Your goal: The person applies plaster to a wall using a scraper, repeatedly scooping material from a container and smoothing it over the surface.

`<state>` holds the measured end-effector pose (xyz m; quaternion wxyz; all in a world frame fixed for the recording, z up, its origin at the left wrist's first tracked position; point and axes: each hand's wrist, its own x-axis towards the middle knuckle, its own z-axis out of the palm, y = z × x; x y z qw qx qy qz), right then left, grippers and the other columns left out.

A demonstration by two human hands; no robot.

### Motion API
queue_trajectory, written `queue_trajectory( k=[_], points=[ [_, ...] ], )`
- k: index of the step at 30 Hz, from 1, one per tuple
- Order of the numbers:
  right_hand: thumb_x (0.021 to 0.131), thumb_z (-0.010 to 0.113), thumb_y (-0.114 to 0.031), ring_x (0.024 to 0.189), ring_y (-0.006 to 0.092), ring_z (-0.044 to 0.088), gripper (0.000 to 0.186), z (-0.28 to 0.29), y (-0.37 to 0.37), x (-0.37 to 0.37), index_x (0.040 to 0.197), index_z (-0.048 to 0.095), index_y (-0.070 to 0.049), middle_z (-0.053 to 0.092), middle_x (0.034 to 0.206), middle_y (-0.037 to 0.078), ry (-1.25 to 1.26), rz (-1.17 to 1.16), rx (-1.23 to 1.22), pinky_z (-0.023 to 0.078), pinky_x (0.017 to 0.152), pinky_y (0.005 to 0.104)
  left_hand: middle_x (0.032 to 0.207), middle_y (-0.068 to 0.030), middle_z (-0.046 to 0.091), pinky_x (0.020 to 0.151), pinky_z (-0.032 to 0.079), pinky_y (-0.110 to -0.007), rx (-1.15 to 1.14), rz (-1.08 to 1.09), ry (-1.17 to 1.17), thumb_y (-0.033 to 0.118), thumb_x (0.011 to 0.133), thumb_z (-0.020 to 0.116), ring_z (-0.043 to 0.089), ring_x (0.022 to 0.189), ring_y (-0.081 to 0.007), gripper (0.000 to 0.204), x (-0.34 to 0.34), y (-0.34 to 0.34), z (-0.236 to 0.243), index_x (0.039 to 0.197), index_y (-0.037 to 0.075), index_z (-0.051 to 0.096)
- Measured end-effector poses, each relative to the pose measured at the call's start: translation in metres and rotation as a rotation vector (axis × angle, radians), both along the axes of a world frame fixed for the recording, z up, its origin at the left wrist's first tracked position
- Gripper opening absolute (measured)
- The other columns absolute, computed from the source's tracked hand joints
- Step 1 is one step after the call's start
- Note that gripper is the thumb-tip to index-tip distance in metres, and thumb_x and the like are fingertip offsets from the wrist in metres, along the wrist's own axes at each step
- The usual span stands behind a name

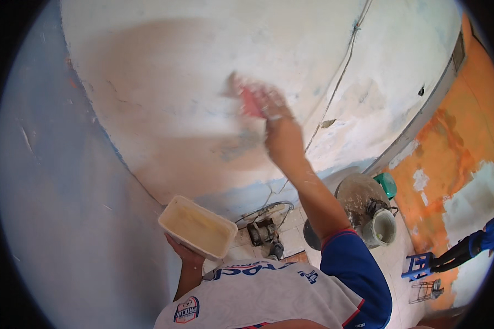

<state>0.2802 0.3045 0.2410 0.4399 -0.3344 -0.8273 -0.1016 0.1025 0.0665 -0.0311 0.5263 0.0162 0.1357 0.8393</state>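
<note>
- The tub (219, 248) is looking like smooth, dull plastic.
- The pale wall (186, 93) is looking matt and chalky, with rough spots showing.
- The red tool (251, 102) is blurring too much to tell.
- The shirt (274, 296) is looking like matt cloth.
- The blue stool (417, 272) is looking like hard plastic.
</note>
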Motion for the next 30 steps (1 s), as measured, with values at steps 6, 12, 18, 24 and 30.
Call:
queue_trajectory(
  k=[6,12,18,24,30],
  points=[
    [0.091,0.047,0.006,0.120,0.0387,0.060,0.048,0.108,0.033,-0.001,0.134,0.061,-0.008,0.061,0.134,0.019,0.070,-0.306,-0.098,0.051,0.097,0.0431,0.155,-0.0063,0.042,0.114,0.038,-0.052,0.038,-0.062,0.014,0.075,0.095,0.037,0.045,0.139,-0.0319,0.080,-0.009,-0.007,-0.022,0.154,0.021,0.037],
    [0.089,0.050,0.004,0.114,0.0408,0.064,0.046,0.018,0.015,-0.017,0.132,0.063,-0.008,0.062,0.132,0.019,0.010,-0.070,0.211,0.053,0.093,0.0436,0.156,-0.0059,0.042,0.115,0.037,-0.051,0.067,-0.015,0.073,0.074,0.096,0.037,0.044,0.139,-0.0318,0.079,-0.020,-0.001,-0.025,0.154,0.021,0.037],
    [0.093,0.050,0.003,0.110,0.0403,0.065,0.047,0.122,0.026,-0.004,0.138,0.058,-0.008,0.066,0.126,0.019,0.323,-0.104,0.208,0.053,0.089,0.0370,0.155,-0.0062,0.042,0.114,0.038,-0.051,0.091,-0.018,0.086,0.075,0.095,0.037,0.044,0.139,-0.0321,0.081,-0.018,-0.004,-0.013,0.154,0.021,0.037],
    [0.088,0.051,0.008,0.127,0.0329,0.060,0.057,-0.032,0.017,-0.029,0.143,0.054,-0.007,0.056,0.142,0.022,-0.062,-0.060,0.087,0.053,0.098,0.0387,0.145,-0.0073,0.053,0.107,0.047,-0.053,0.059,0.032,0.036,0.068,0.099,0.038,0.055,0.129,-0.0326,0.071,-0.014,0.005,0.005,0.148,0.018,0.045],
    [0.087,0.050,0.010,0.115,0.0419,0.064,0.056,0.090,0.037,0.008,0.141,0.055,-0.004,0.060,0.134,0.024,0.473,0.081,0.392,0.052,0.095,0.0395,0.156,-0.0062,0.041,0.114,0.038,-0.053,0.111,0.001,0.012,0.075,0.095,0.038,0.043,0.140,-0.0321,0.081,-0.022,0.005,-0.034,0.154,0.020,0.036]
  ],
)
